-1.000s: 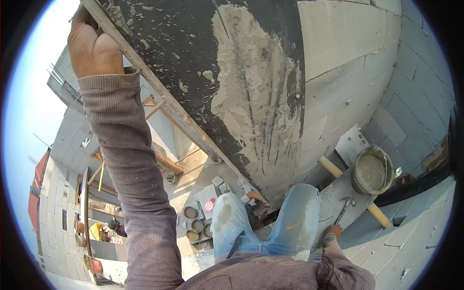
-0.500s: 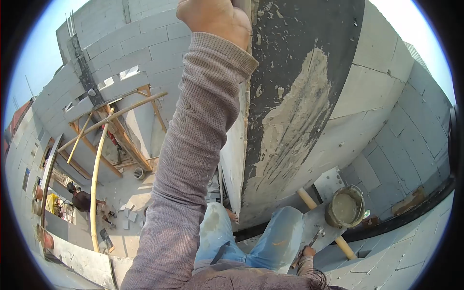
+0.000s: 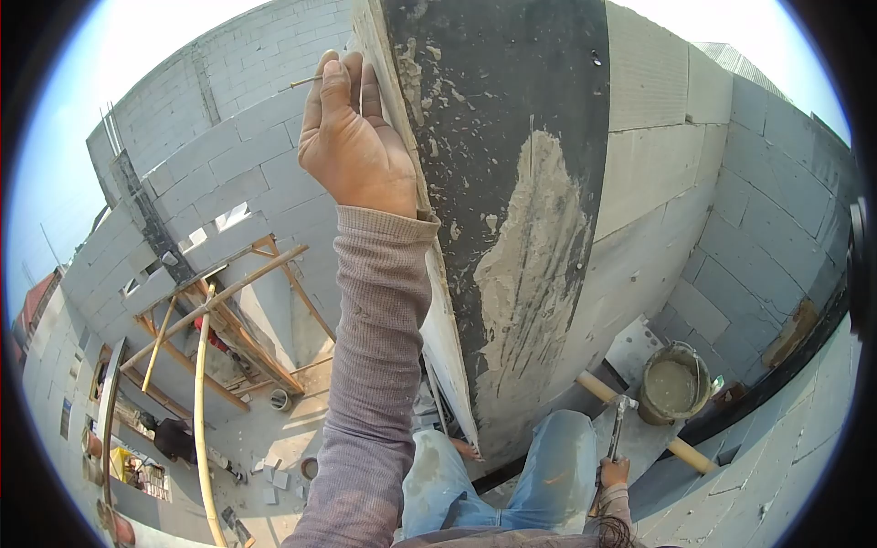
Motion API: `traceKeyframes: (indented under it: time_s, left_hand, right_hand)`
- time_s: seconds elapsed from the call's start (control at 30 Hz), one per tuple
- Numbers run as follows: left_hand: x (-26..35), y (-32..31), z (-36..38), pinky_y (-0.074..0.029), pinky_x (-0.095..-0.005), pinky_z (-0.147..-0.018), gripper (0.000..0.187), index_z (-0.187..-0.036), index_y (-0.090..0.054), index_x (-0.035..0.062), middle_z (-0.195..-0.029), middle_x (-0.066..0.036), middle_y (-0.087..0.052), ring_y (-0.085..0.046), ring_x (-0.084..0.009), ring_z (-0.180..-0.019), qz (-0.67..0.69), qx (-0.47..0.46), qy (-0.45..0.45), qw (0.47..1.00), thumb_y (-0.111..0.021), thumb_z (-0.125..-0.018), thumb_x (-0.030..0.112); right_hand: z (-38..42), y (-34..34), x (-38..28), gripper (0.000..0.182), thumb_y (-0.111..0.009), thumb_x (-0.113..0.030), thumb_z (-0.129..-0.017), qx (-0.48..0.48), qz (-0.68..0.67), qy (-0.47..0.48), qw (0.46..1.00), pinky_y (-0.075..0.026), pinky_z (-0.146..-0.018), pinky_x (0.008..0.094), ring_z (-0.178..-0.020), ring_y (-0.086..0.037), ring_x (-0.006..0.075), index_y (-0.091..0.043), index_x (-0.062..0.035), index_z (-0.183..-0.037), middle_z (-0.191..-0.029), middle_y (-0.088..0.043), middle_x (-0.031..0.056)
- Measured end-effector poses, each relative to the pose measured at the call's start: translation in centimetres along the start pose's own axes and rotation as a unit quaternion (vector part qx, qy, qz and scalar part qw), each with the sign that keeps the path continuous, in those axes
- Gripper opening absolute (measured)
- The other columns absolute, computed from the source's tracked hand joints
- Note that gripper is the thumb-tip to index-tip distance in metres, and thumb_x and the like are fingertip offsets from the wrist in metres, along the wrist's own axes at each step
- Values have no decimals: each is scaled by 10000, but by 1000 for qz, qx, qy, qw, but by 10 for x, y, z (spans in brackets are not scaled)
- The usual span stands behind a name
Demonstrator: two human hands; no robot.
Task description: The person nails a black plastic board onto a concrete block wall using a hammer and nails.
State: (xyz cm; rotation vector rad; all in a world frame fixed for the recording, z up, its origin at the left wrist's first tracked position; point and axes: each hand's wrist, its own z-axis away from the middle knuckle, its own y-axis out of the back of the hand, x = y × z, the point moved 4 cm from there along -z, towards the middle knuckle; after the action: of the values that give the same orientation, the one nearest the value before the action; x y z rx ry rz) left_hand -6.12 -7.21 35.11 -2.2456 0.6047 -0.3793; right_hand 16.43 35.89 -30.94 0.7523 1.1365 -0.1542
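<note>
My left hand (image 3: 356, 151) is raised beside a thin upright board (image 3: 375, 46), palm side showing. A nail (image 3: 304, 82) is pinched between its thumb and fingers, pointing out to the left. The board runs along the edge of a dark column face (image 3: 498, 68), which carries a rough patch of grey mortar (image 3: 534, 251). Low on the right, my right hand (image 3: 615, 472) is wrapped round the handle of a hammer (image 3: 619, 427). The hammer stands head up beside my knee.
A bucket (image 3: 649, 409) of wet mortar stands at the right, near a bamboo pole (image 3: 692, 457). Grey block walls (image 3: 767, 183) rise around. Far below on the left are timber and bamboo scaffolding (image 3: 203, 402), loose block pieces and another person (image 3: 174, 440).
My left hand has come lower into view, now showing the nail in its fingers. The right hand has lifted the hammer more upright. The view has shifted.
</note>
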Motion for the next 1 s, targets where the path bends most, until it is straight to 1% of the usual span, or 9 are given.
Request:
traceKeyframes:
  time_s: [0.07, 0.23, 0.4, 0.53, 0.67, 0.73, 0.83, 0.93, 1.0]
  left_hand:
    - [3, 16, 7, -549, -397, -1076, 250, -1176, -657, -66, -1087, -187, -706, -698, -281, -1062, -4, 23, 2, 1000, -663, -1008, 118]
    - [2, 62, 52, -570, -394, -1040, 159, -1056, -657, -21, -1165, -199, -709, -689, -264, -1123, -80, 7, 37, 996, -647, -1023, 134]
    - [-4, 73, 73, -554, -252, -923, 263, -1133, -693, -74, -1004, -166, -764, -725, -165, -985, -128, 30, 27, 991, -721, -982, 139]
    - [4, 67, 76, -555, -296, -942, 145, -1050, -687, -33, -984, -175, -763, -742, -220, -963, -169, 39, -13, 985, -706, -979, 92]
    - [1, 75, 75, -557, -315, -935, 146, -1012, -682, -16, -975, -183, -768, -743, -216, -970, -104, 52, 1, 993, -679, -1007, 130]
    - [3, 73, 75, -557, -331, -938, 209, -1035, -684, -13, -976, -178, -773, -743, -215, -972, -169, 10, -33, 985, -633, -1043, 189]
    - [9, 69, 77, -555, -320, -941, 283, -1030, -692, -15, -978, -168, -775, -740, -200, -977, -261, 8, -46, 964, -591, -1066, 247]
    - [7, 66, 77, -551, -298, -933, 303, -1079, -650, -15, -997, -167, -778, -737, -178, -976, -215, 20, -84, 973, -582, -1068, 280]
    - [9, 65, 75, -546, -268, -895, 286, -1108, -618, -1, -1002, -158, -779, -730, -166, -971, -206, 30, -35, 977, -575, -1071, 279]
  right_hand:
    - [-4, -3, -2, 129, -607, -47, -807, -36, -117, -48, 991, -421, -364, 376, -387, -542, 219, -591, 50, -723, -537, -563, 111]
    - [-13, -7, 19, 136, -651, -63, -768, -32, -94, -39, 994, -434, -422, 376, -429, -572, 197, -625, 42, -686, -537, -593, 98]
    - [-21, 6, 23, 158, -657, -76, -762, -36, -43, -26, 998, -437, -427, 393, -434, -576, 204, -626, 47, -669, -551, -604, 113]
    - [15, 24, -32, 104, -615, -39, -839, -57, -65, -57, 995, -440, -373, 379, -406, -565, 218, -606, 26, -758, -569, -616, 136]
    - [36, 35, -62, 83, -588, -26, -879, -53, -62, -79, 993, -450, -360, 373, -393, -562, 221, -588, 13, -806, -590, -633, 151]
    - [45, 40, -67, 84, -581, -12, -870, -52, -80, -82, 992, -427, -351, 356, -399, -560, 210, -587, 30, -797, -598, -637, 163]
    - [60, 45, -81, 77, -583, -12, -866, -49, -52, -78, 994, -427, -353, 351, -399, -558, 206, -591, 31, -803, -595, -635, 160]
    - [73, 47, -93, 83, -594, -9, -855, -46, -54, -71, 995, -429, -357, 345, -404, -561, 202, -597, 29, -782, -585, -626, 143]
    - [77, 47, -97, 85, -599, -9, -851, -45, -46, -66, 996, -430, -359, 343, -408, -563, 201, -600, 30, -775, -581, -621, 137]
